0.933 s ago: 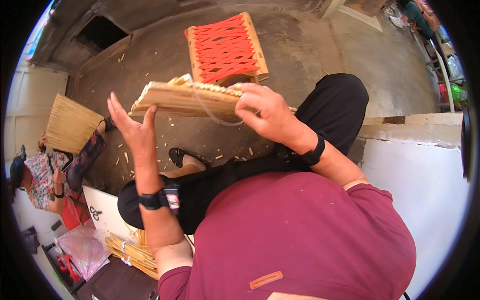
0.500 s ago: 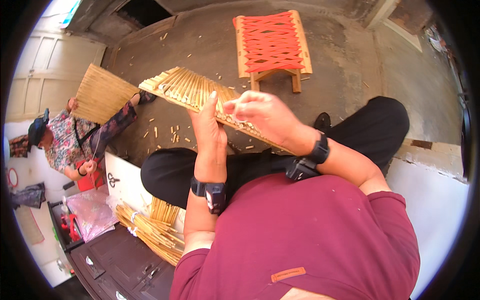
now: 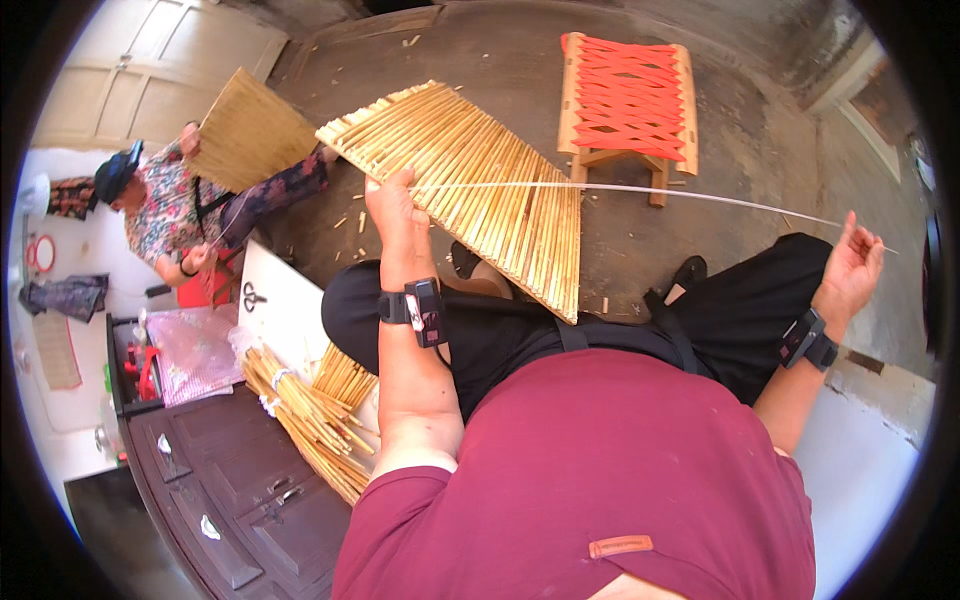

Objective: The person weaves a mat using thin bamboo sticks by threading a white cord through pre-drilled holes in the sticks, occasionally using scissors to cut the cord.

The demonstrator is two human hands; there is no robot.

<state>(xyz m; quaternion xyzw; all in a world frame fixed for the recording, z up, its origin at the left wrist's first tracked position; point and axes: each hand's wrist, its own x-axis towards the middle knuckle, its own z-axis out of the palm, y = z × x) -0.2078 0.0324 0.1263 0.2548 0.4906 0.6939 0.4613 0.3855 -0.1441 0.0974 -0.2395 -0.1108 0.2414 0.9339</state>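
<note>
A fan-like panel of pale reed sticks (image 3: 480, 190) laid side by side is held up above my lap. My left hand (image 3: 398, 205) grips its near left edge, thumb on top. From the panel beside that hand a thin white cord (image 3: 680, 193) runs across the sticks and out to the right. My right hand (image 3: 850, 265) is far out to the right, pinching the cord near its end, which trails past the fingers. The cord looks drawn nearly straight with a slight bow.
Ahead stands a wooden stool (image 3: 630, 100) with red woven webbing. At left a seated co-worker (image 3: 160, 210) holds another reed panel (image 3: 255, 130) and a cord. Bundled reeds (image 3: 305, 415) lie by a dark cabinet (image 3: 240, 490); black scissors (image 3: 254, 297) rest on a white board. Offcuts litter the floor.
My right hand has swung from the panel far out to the right, drawing the cord with it. The panel has tipped so its stick faces show more broadly. My left hand keeps its grip.
</note>
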